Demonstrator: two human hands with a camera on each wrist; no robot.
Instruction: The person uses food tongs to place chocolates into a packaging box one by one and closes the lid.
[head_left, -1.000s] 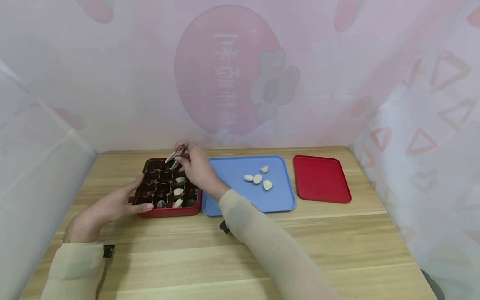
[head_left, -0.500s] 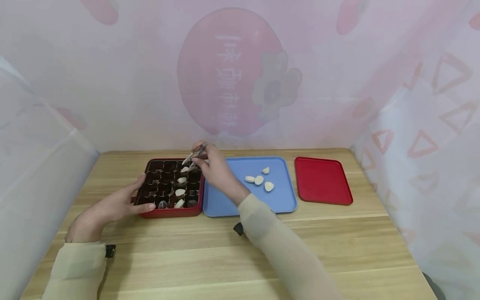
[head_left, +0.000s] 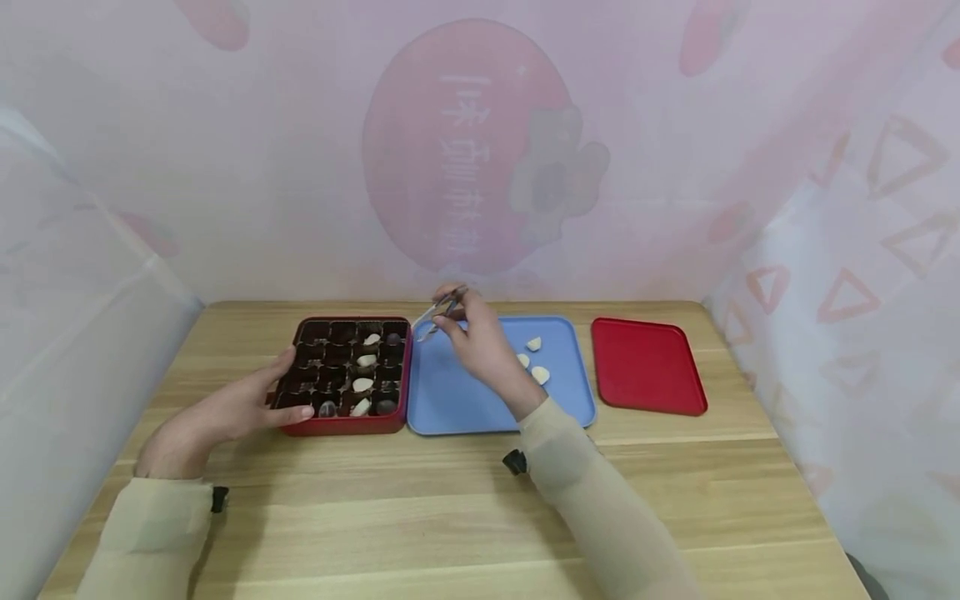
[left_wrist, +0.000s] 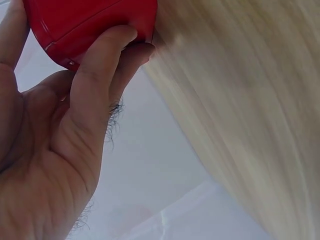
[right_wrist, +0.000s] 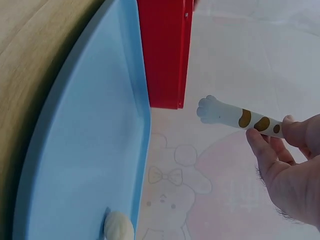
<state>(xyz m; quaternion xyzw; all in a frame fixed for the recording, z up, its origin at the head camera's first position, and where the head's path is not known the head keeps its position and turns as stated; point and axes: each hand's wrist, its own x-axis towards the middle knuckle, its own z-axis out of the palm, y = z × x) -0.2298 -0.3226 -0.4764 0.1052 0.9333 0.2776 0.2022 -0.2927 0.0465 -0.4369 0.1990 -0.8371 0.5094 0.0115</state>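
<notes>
My left hand grips the front left corner of a red box, thumb on the front rim and fingers along the left side. Dark compartments fill the box. One column bears white pieces like chocolates, and a few dark round pieces sit in others. Above the left part of the blue tray, my right hand pinches paw-tipped tongs. Nothing shows between the tong tips. More white pieces lie on the tray, partly hidden by that hand.
The blue tray stands right against the box's right side. Farther right lies a flat red lid. Printed pale cloth rises behind and at both sides of the wooden table.
My right hand has moved right with the tongs, from over the box to over the tray, uncovering a white piece in the back row. The left hand keeps its place.
</notes>
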